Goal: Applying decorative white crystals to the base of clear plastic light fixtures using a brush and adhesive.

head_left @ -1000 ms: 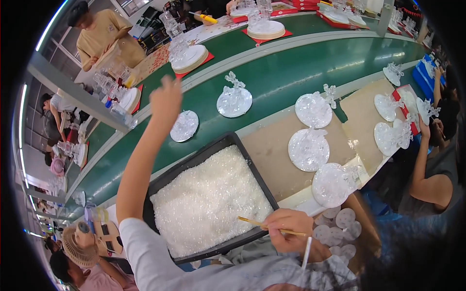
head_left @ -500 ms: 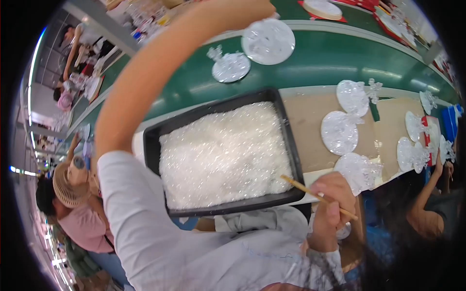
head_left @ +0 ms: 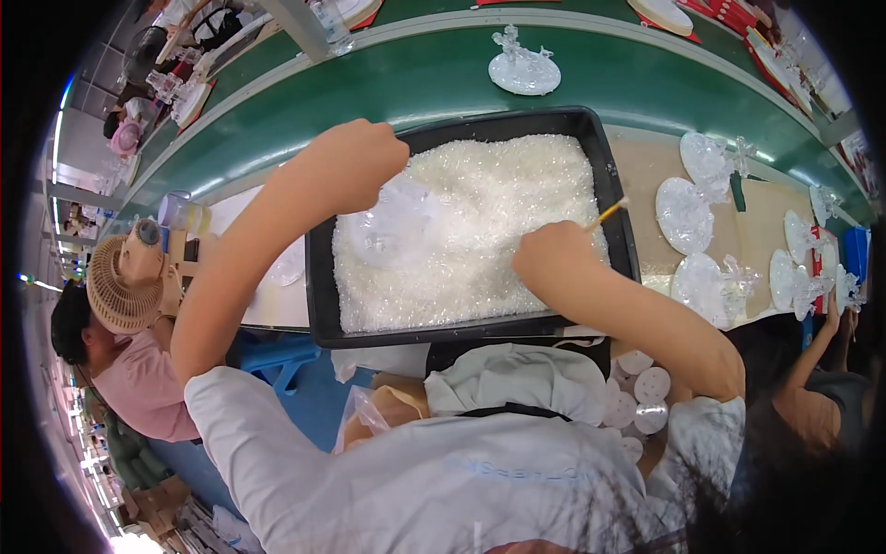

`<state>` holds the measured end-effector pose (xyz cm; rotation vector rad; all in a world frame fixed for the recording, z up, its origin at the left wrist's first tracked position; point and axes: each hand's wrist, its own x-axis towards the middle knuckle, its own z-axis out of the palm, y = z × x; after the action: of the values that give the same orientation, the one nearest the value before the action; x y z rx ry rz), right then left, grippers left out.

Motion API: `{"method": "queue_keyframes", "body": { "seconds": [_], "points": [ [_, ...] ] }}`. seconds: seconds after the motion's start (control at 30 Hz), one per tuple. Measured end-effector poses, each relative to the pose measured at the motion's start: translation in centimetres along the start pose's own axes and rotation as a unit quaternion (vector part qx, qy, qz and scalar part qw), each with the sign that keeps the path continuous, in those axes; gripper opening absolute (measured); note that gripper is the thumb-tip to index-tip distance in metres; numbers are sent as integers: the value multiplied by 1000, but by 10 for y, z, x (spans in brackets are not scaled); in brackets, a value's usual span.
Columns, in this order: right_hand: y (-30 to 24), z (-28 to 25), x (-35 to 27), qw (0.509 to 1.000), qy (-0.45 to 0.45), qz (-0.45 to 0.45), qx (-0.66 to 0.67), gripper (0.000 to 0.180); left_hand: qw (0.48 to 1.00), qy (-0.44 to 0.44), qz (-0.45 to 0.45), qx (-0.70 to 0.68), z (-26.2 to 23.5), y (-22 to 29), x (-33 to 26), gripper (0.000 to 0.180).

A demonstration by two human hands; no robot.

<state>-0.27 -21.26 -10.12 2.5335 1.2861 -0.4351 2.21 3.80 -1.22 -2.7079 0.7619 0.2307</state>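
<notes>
A black tray [head_left: 616, 189] filled with glittering white granules [head_left: 498, 203] lies in front of me. Over its left part my left hand [head_left: 360, 166] is closed, its fingers turned down at a round translucent disc [head_left: 397, 222]. The disc looks pinched at its edge and hangs just above or touches the granules; I cannot tell which. My right hand [head_left: 558, 263] is above the tray's right side, wrapped round a thin yellow stick [head_left: 609, 212] that pokes out beyond the knuckles toward the right rim.
A green conveyor belt [head_left: 443, 88] runs behind the tray, carrying a round base with a clear figure [head_left: 524, 72]. Several similar pieces [head_left: 685, 217] stand on brown board at right. A beige fan [head_left: 126, 282] and a co-worker [head_left: 148, 379] are at left. White discs [head_left: 652, 417] lie near my lap.
My left hand has come back from the belt to the tray with a disc. My right hand, still with the stick, has moved left over the granules. The view has shifted.
</notes>
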Motion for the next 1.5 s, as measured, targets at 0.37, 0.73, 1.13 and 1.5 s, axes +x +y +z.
{"method": "queue_keyframes", "body": {
  "seconds": [0.37,0.73,1.13,1.5],
  "points": [
    [6,-48,3,991,-51,-109,57,18,990,66,-32,-119,30,-19,3,11],
    [18,-38,4,943,38,-225,242,26,957,262,-62,-110,26,8,-57,34],
    [21,-78,11,933,216,-235,168,19,885,-110,24,-451,262,181,-111,53],
    [2,-112,19,943,248,-192,113,14,913,-353,-87,-184,315,148,-184,44]
  ]
}}
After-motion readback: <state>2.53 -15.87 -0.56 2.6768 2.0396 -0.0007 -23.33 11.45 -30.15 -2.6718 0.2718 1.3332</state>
